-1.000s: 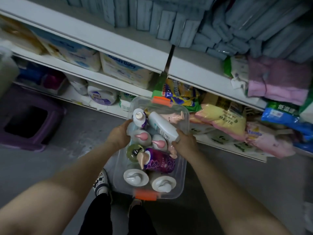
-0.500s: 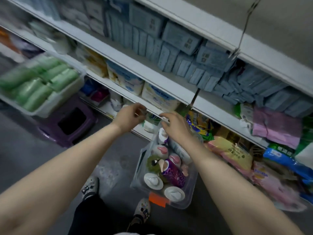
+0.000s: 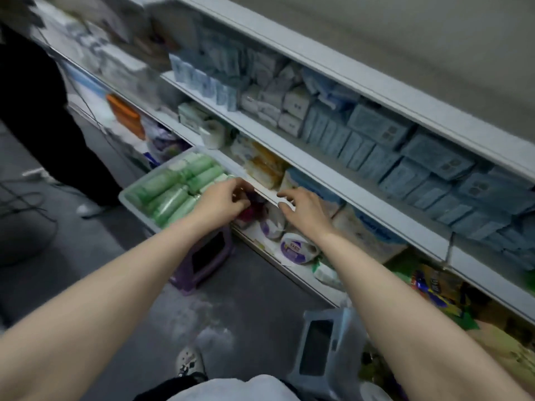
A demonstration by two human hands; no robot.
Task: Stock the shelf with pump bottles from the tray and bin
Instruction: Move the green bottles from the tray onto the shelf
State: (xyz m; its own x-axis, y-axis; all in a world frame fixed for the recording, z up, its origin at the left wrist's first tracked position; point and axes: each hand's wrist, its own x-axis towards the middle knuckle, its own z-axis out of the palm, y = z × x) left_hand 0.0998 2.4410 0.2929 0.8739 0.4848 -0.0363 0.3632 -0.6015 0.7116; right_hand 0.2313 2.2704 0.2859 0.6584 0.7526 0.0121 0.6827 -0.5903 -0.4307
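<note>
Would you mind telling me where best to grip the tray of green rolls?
Probably by the tray's two short ends, one hand each, coming from the aisle side: it is long, loaded with rolls, and its far side sits against the shelf.

Both bare forearms extend forward from the near edge of the scene toward the far centre, converging slightly; the left forearm enters from the near left, the right from the near right. The left hand [image 3: 221, 202] is seen back up, its fingers curled inward at the far end; whether they hold anything cannot be told. The right hand [image 3: 304, 211] lies just to the right of it, palm down, fingers bent and spread; the two hands are near but apart.
</note>
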